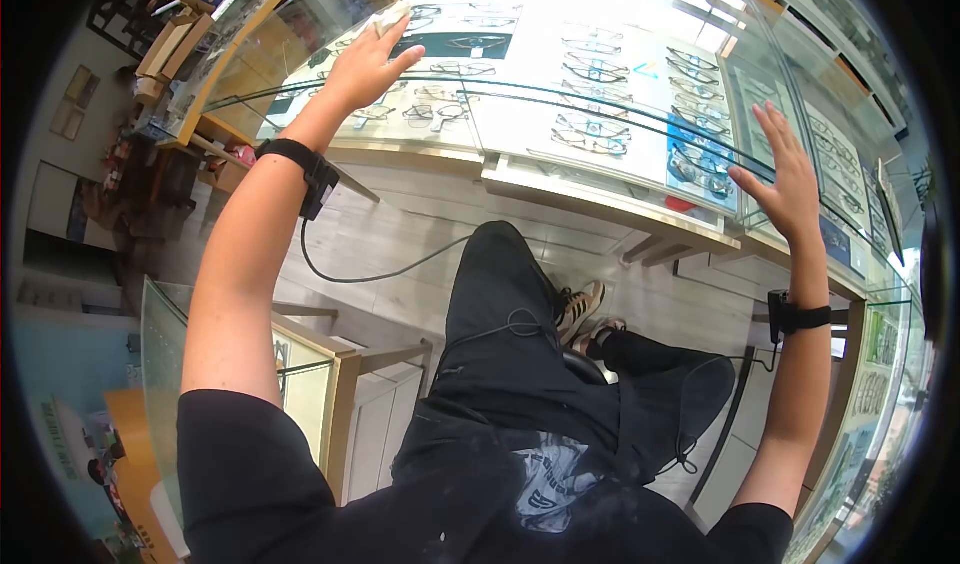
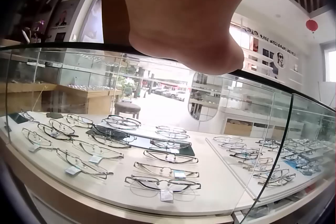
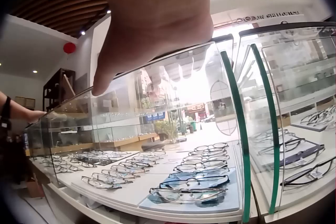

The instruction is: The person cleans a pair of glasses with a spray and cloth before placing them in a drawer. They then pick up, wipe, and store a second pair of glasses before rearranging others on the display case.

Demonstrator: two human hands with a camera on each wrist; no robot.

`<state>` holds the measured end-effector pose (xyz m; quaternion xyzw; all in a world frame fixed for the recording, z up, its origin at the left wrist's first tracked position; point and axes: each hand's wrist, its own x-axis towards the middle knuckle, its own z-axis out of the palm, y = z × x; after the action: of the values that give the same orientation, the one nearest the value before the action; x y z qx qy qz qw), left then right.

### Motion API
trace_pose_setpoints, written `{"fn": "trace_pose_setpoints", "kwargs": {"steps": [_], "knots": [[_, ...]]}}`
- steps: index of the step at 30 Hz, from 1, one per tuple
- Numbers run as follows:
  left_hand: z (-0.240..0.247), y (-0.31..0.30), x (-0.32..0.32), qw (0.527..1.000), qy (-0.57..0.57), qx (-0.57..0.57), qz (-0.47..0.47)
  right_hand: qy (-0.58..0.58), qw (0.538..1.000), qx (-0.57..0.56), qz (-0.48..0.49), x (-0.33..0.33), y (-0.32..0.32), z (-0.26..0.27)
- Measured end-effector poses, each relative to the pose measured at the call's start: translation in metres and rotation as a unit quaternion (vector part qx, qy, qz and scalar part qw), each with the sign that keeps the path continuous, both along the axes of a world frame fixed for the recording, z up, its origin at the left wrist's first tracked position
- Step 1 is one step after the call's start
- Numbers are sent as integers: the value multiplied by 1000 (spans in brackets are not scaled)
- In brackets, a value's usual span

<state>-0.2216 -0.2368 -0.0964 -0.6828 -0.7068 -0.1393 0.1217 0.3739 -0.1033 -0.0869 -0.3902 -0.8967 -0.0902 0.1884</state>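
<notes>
My left hand (image 1: 366, 70) lies on the glass top of a display case (image 1: 410, 159), fingers straight and thumb spread. A pale crumpled cloth (image 1: 393, 14) is at its fingertips. Toward the right end of the same case, my right hand (image 1: 787, 189) rests on the glass, fingers extended and thumb out, holding nothing. Beneath the glass sit rows of eyeglasses (image 1: 592, 144), some on a blue mat (image 3: 157, 200). In the left wrist view, the heel of the left hand (image 2: 184, 40) is above several metal-framed glasses (image 2: 163, 184).
Another glass case (image 1: 870, 364) runs along the right side. A low case with a wooden frame (image 1: 340, 364) stands at the left, by the elbow. A black cable (image 1: 370, 276) hangs from the left wrist camera. Boxes (image 1: 175, 46) lie on a far counter.
</notes>
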Motion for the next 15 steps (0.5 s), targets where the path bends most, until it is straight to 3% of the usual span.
{"fn": "trace_pose_setpoints", "kwargs": {"steps": [7, 9, 10, 11, 13, 14, 15], "knots": [[0, -7, 12, 999, -10, 10, 40, 19, 999, 31, -30, -5, -1, -4], [7, -10, 24, 984, -12, 175, -30, 18, 998, 40, -37, -7, -2, -4], [10, -17, 43, 970, -130, 207, -6, 15, 998, 37, -43, -7, -3, -4], [8, -15, 44, 969, -126, 211, -8, 13, 998, 36, -49, -7, -4, -3], [-5, -9, 42, 899, -251, 358, -28, 20, 998, 34, -50, -8, -4, -1], [4, -17, 60, 850, -378, 367, 13, 21, 998, 35, -52, -8, -4, -2], [11, -24, 74, 851, -376, 367, 12, 20, 998, 34, -54, -8, -5, -3]]}}
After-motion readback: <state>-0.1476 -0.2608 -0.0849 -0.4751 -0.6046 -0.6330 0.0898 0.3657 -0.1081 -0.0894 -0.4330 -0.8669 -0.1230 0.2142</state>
